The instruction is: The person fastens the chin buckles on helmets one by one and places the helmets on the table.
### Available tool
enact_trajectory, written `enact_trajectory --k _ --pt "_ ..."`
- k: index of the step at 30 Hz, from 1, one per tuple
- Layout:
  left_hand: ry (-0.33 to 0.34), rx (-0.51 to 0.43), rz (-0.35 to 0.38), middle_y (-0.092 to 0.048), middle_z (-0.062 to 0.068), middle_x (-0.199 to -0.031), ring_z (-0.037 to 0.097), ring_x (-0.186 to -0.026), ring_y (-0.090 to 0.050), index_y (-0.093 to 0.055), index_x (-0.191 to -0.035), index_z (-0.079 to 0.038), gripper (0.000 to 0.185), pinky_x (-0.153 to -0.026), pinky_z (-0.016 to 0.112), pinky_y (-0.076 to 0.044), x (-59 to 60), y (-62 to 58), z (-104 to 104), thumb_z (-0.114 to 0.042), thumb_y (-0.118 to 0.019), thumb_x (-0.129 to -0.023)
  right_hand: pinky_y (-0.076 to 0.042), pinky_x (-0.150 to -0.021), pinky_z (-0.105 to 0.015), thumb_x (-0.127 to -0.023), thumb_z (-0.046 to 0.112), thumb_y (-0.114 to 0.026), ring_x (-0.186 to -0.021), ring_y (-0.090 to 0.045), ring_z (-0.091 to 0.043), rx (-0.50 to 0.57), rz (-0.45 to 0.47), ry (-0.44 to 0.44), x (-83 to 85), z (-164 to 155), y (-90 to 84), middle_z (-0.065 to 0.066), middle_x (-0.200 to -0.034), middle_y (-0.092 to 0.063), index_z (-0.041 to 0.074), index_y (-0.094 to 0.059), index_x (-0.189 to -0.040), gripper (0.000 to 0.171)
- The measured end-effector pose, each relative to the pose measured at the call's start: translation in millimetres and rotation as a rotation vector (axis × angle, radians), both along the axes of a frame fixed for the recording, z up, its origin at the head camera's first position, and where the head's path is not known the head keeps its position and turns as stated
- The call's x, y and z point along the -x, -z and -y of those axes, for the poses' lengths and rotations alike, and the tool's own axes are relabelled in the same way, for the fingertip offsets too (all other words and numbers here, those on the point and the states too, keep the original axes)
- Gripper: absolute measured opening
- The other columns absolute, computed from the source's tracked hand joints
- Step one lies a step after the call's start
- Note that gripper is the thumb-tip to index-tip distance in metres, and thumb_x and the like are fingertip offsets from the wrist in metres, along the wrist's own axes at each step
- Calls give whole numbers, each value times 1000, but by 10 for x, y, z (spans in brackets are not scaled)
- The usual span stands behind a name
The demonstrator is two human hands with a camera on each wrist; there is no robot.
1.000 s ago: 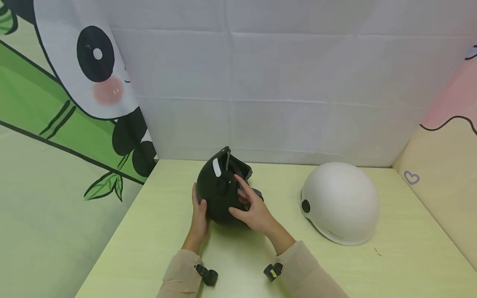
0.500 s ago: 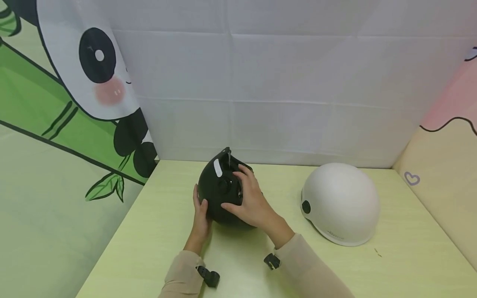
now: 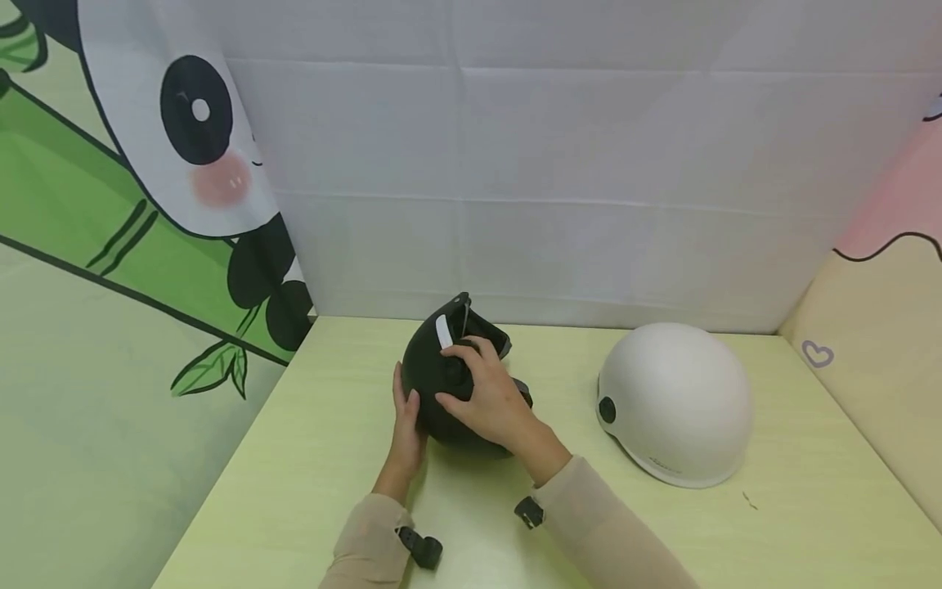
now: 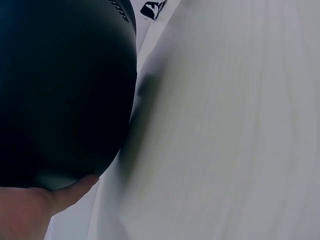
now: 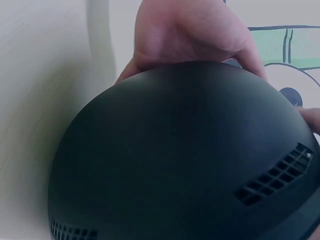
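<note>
Both hands hold the black helmet (image 3: 441,384), tipped on its side near the back middle of the pale green desk (image 3: 309,458): the left hand (image 3: 407,425) lies with straight fingers cupped against its smooth rounded shell, and the right hand (image 3: 489,397) curls over the top, fingers hooked near the rim by the white patch. Bare desk lies left and in front, the white fabric wall (image 3: 589,164) stands just behind, and a matte white helmet (image 3: 677,401) sits dome-up, apart on the right.

Pale green table (image 3: 294,458) against white creased backdrop (image 3: 552,164), panda mural (image 3: 184,139).
</note>
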State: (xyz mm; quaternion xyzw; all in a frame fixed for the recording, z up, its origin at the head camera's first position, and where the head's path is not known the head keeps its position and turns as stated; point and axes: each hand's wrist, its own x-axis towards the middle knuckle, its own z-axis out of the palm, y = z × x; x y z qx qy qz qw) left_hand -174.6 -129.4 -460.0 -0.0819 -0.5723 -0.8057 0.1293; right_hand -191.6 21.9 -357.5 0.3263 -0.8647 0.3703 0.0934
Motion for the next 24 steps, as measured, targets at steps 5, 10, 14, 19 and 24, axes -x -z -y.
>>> enact_trajectory --k 5,10,14,19,24 --pt "-24 19 6 -3 -1 -147 20 -130 -17 7 -144 -26 57 -102 43 -18 -36 -45 -8 -26 -27 -99 -41 -88 -35 -82 21 -67 -116 -41 -20 94 -40 -4 -3 22 0 -5 -131 -35 14 -54 -115 36" --pt "-94 163 39 -4 -5 -147 17 -130 -17 3 -144 -30 57 -102 42 -18 -62 -161 45 -29 -30 -98 -38 -91 -36 -82 18 -68 -118 -39 -20 201 -50 -5 5 15 2 -4 -129 -37 14 -56 -113 34" --pt "-146 311 100 -2 -7 -147 17 -132 -10 1 -144 -33 58 -102 48 -15 -94 -271 91 -35 -33 -97 -38 -91 -38 -79 15 -69 -117 -39 -19 285 -65 -5 25 1 16 -3 -127 -39 14 -56 -112 35" --pt "-213 448 159 -3 -3 -148 23 -132 -9 -1 -144 -34 63 -100 53 -14 -120 -390 125 -43 -37 -94 -35 -93 -38 -79 15 -70 -118 -38 -17 375 -43 -13 46 -16 34 -4 -127 -41 14 -57 -112 36" --pt "-273 565 184 -8 4 -146 27 -130 -15 -4 -145 -33 67 -99 54 -17 -142 -518 129 -49 -41 -91 -33 -94 -43 -77 10 -72 -117 -39 -19 483 35 -14 44 -41 59 -10 -128 -42 11 -57 -111 37"
